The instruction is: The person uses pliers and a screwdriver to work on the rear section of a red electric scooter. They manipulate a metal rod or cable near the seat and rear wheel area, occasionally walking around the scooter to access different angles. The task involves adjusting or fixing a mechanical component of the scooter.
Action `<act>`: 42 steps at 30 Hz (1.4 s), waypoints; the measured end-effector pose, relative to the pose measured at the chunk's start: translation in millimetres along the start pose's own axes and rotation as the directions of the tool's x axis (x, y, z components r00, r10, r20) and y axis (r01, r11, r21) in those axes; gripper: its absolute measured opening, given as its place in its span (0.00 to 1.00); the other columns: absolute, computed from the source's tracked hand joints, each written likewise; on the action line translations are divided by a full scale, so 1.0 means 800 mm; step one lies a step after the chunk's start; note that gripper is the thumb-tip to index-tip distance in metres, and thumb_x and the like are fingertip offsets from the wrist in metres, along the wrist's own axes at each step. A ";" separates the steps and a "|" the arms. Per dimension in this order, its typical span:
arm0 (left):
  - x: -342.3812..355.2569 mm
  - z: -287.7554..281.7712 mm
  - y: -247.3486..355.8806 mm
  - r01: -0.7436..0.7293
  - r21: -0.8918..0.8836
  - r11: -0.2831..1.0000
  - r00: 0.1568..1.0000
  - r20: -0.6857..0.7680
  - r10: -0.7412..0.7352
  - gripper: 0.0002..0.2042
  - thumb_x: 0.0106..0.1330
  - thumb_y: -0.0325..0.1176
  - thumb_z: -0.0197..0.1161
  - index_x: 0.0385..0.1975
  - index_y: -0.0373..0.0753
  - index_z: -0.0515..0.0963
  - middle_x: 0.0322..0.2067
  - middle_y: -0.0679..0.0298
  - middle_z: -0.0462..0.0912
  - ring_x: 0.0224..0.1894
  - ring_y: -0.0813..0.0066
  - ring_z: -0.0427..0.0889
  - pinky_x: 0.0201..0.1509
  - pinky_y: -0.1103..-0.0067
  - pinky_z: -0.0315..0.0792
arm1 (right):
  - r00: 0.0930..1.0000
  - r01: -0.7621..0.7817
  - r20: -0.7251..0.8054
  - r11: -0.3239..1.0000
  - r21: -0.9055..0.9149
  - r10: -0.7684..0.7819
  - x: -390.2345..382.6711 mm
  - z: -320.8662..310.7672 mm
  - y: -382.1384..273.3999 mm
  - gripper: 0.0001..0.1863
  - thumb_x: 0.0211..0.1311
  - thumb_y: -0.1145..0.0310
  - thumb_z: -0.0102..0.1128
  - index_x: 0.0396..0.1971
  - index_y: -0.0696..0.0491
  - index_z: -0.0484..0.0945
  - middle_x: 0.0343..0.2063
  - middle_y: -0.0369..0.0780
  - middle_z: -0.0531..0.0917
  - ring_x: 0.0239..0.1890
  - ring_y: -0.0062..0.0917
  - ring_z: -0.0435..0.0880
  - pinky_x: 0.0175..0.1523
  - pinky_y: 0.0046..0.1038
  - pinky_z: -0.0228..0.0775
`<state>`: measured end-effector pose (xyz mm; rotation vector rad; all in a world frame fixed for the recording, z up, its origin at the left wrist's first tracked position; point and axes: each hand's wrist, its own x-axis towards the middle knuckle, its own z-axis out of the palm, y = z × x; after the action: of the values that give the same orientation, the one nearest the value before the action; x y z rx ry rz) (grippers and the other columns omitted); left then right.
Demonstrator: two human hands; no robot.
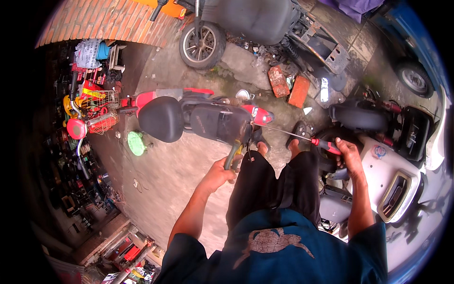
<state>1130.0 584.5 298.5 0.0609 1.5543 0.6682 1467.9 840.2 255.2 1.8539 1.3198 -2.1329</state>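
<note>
Nearest is the person's dark blue shirt (293,236), with dark trousers (248,184) beyond it and both knees bent. The left forearm runs far and to the right from its sleeve, and the left hand (221,174) sits just left of the left knee, its fingers curled firmly around the handles of the pliers (232,157). The pliers slant away toward the rear of the red-and-black scooter (213,124); I cannot tell whether their jaws have hold of anything. The right arm bends up on the right, well apart from the left, and the right hand (349,157) wraps the red-and-black handle of the screwdriver (326,146), index finger lying along its end. The screwdriver's thin shaft points left, its tip at the scooter's red tail, though contact is unclear. A white scooter panel (373,173) lies right of the right forearm. The red-and-black scooter stretches left across the middle, its black seat (161,119) left of its tail and a wire basket (112,102) farther left, with a green stool (136,143) just nearer than the seat. Farther off lie 2 reddish bricks (298,91), and beyond them to the left stands a spoked wheel (202,46).
</note>
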 end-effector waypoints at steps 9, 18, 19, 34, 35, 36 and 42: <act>0.037 0.011 -0.046 -0.139 0.134 0.981 0.986 -0.069 0.149 0.31 0.49 0.18 0.55 0.59 0.42 0.73 0.42 0.64 0.78 0.42 0.79 0.76 0.40 0.80 0.73 | 0.917 -0.057 0.392 0.996 -0.066 0.078 0.033 -0.033 -0.013 0.26 0.60 0.41 0.60 0.25 0.52 0.79 0.12 0.32 0.74 0.12 0.13 0.70 0.17 0.16 0.59; 0.089 0.012 -0.093 -0.336 0.328 0.883 0.918 -0.095 0.385 0.09 0.49 0.16 0.54 0.29 0.36 0.74 0.36 0.63 0.74 0.40 0.70 0.75 0.47 0.78 0.69 | 0.726 -0.244 0.593 0.937 -0.251 0.348 0.067 -0.010 -0.029 0.18 0.51 0.59 0.72 0.31 0.58 0.81 0.13 0.32 0.70 0.13 0.13 0.66 0.15 0.17 0.51; 0.089 0.014 -0.088 -0.318 0.323 0.891 0.923 -0.109 0.369 0.08 0.48 0.16 0.54 0.27 0.36 0.74 0.35 0.63 0.73 0.40 0.69 0.75 0.47 0.78 0.69 | 0.745 -0.214 0.575 0.937 -0.275 0.339 0.066 -0.007 -0.032 0.16 0.51 0.60 0.71 0.30 0.58 0.80 0.13 0.32 0.70 0.13 0.13 0.65 0.15 0.17 0.50; 0.079 0.007 -0.078 -0.263 0.353 0.898 0.949 -0.071 0.306 0.06 0.49 0.18 0.55 0.23 0.36 0.69 0.30 0.64 0.71 0.32 0.73 0.72 0.40 0.77 0.68 | 0.930 0.358 0.316 0.663 -0.658 -0.189 0.039 0.013 -0.016 0.15 0.50 0.64 0.70 0.34 0.57 0.79 0.18 0.37 0.78 0.19 0.27 0.76 0.27 0.27 0.67; 0.078 0.007 -0.078 -0.251 0.357 0.900 0.953 -0.073 0.295 0.06 0.49 0.18 0.55 0.24 0.36 0.69 0.30 0.64 0.71 0.32 0.73 0.72 0.39 0.77 0.68 | 0.893 0.442 0.297 0.534 -0.721 -0.338 0.035 0.015 -0.014 0.16 0.50 0.64 0.70 0.36 0.57 0.80 0.20 0.39 0.81 0.21 0.30 0.79 0.30 0.28 0.70; 0.075 0.006 -0.078 -0.231 0.364 0.902 0.959 -0.073 0.275 0.05 0.50 0.20 0.56 0.25 0.37 0.70 0.29 0.62 0.73 0.33 0.69 0.75 0.40 0.75 0.69 | 0.835 0.498 0.310 0.385 -0.777 -0.455 0.034 0.017 -0.015 0.17 0.48 0.65 0.71 0.37 0.56 0.80 0.28 0.44 0.83 0.26 0.37 0.81 0.34 0.30 0.73; 0.071 0.001 -0.078 -0.237 0.386 0.892 0.951 -0.094 0.293 0.04 0.51 0.22 0.56 0.27 0.38 0.72 0.27 0.62 0.75 0.33 0.67 0.76 0.39 0.74 0.70 | 0.984 0.131 0.128 0.991 -0.030 -0.126 0.023 0.006 -0.014 0.28 0.56 0.45 0.64 0.40 0.57 0.80 0.22 0.38 0.79 0.19 0.20 0.76 0.21 0.22 0.64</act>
<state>1146.3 557.5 220.2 0.5279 1.8223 0.5921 1452.8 853.4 245.7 1.6327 1.4778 -2.2259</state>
